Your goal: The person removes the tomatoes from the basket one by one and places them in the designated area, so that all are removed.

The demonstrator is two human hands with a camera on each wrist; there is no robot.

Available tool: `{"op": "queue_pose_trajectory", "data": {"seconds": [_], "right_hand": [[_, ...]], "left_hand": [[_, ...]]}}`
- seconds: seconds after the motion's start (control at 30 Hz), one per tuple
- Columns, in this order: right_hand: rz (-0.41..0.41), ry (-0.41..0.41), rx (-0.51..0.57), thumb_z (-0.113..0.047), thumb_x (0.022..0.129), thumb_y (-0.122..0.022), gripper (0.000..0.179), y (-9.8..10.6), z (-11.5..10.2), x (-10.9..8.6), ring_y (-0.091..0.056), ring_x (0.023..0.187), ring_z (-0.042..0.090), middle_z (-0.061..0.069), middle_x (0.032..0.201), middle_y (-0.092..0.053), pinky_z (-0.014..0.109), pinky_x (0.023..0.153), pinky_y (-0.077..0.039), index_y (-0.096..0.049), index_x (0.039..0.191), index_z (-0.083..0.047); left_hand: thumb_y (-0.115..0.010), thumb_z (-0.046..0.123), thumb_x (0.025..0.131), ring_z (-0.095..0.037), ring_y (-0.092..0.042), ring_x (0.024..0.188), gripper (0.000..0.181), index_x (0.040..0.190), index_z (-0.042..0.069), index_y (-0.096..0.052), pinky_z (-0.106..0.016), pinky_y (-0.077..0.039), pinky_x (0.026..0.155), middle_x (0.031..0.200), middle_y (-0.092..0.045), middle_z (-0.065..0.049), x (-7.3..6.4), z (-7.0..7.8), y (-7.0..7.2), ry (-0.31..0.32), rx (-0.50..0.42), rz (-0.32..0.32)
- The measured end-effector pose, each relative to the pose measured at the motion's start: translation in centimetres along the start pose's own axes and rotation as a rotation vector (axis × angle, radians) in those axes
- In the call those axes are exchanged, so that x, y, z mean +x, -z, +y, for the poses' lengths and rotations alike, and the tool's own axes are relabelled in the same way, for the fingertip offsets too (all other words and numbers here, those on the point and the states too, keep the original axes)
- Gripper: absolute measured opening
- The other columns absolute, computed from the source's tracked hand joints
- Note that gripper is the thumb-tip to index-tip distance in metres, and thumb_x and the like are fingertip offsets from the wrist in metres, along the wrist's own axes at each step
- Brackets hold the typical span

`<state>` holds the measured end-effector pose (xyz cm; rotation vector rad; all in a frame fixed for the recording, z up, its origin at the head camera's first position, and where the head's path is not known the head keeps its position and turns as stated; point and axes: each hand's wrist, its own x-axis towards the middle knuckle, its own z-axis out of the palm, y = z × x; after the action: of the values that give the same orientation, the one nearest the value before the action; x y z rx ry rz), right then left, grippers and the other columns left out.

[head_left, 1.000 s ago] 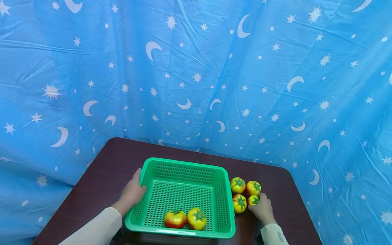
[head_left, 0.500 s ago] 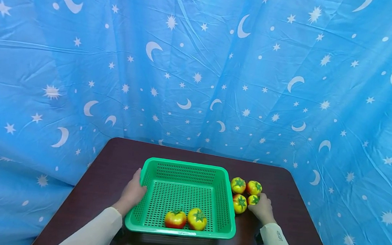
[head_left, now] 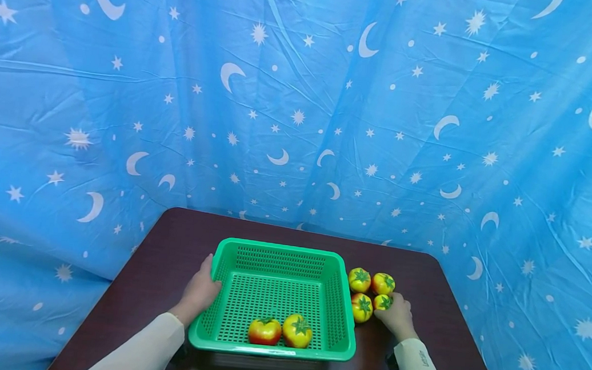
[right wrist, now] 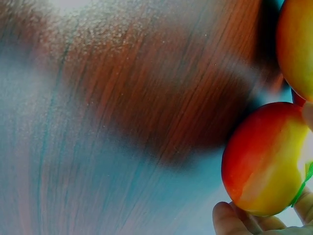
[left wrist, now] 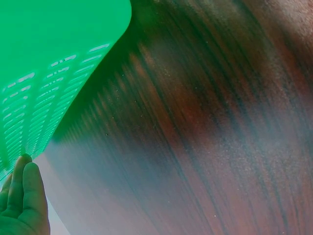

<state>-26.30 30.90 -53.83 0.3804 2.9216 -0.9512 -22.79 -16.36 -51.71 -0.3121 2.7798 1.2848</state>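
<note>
Along the near edge of the green plastic basket (head_left: 270, 351) lie two tomatoes (head_left: 264, 332); the left hand (head_left: 198, 290) grips its left edge, fingers together outside. Toward the right edge of the dark table (head_left: 446, 327), the right hand (head_left: 398, 317) pinches a tomato (head_left: 383, 302) between thumb and fingers; it looks light, firm, perhaps slick, best taken round its widest part. Three more tomatoes (head_left: 359, 280) sit beside and beyond it

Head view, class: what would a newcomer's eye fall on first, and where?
Probably the blue curtain, printed with white moons and stars, filling the background. Next comes the bright green perforated basket on the dark table, holding two tomatoes at its near side. Four more tomatoes cluster to its right, the right hand gripping one.
</note>
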Motion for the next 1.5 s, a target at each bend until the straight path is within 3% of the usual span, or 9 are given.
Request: {"op": "queue_pose_trajectory", "data": {"seconds": [0.4, 0.8, 1.2, 1.5], "right_hand": [[-0.003, -0.014, 0.020, -0.026, 0.084, -0.063, 0.066, 0.1, 0.1, 0.2, -0.043, 0.107, 0.043, 0.031, 0.125, -0.037, 0.059, 0.091, -0.042, -0.035, 0.135, 0.007], [0.019, -0.008, -0.035, -0.039, 0.088, -0.056, 0.067, 0.3, -0.1, 0.2, -0.037, 0.112, 0.044, 0.031, 0.129, -0.040, 0.059, 0.092, -0.037, -0.038, 0.135, 0.005], [0.043, -0.039, -0.047, -0.040, 0.090, -0.054, 0.071, 1.1, -1.4, 0.2, -0.026, 0.123, 0.046, 0.031, 0.136, -0.032, 0.064, 0.102, -0.030, -0.032, 0.140, 0.005], [0.056, -0.004, -0.056, -0.040, 0.091, -0.054, 0.071, 1.5, -1.9, 0.4, -0.025, 0.126, 0.047, 0.031, 0.140, -0.031, 0.064, 0.103, -0.029, -0.031, 0.142, 0.003]], "left_hand": [[-0.047, 0.012, 0.093, -0.045, -0.045, 0.124, 0.076, 0.152, 0.007, 0.001, -0.054, -0.046, 0.088, 0.146, -0.031, -0.031, 0.1, -0.2, -0.1, 0.008, -0.017, -0.004], [-0.047, 0.010, 0.092, -0.046, -0.042, 0.127, 0.077, 0.152, 0.006, 0.001, -0.059, -0.042, 0.095, 0.147, -0.030, -0.031, 0.0, -0.1, 0.0, -0.004, -0.019, 0.003], [-0.047, 0.010, 0.092, -0.047, -0.041, 0.127, 0.076, 0.152, 0.005, 0.001, -0.060, -0.041, 0.096, 0.147, -0.029, -0.031, -0.1, 0.0, 0.0, 0.001, -0.013, 0.003], [-0.046, 0.010, 0.093, -0.047, -0.040, 0.128, 0.075, 0.152, 0.004, -0.001, -0.060, -0.040, 0.097, 0.148, -0.027, -0.031, -0.1, 0.0, 0.0, -0.007, -0.011, 0.002]]}}
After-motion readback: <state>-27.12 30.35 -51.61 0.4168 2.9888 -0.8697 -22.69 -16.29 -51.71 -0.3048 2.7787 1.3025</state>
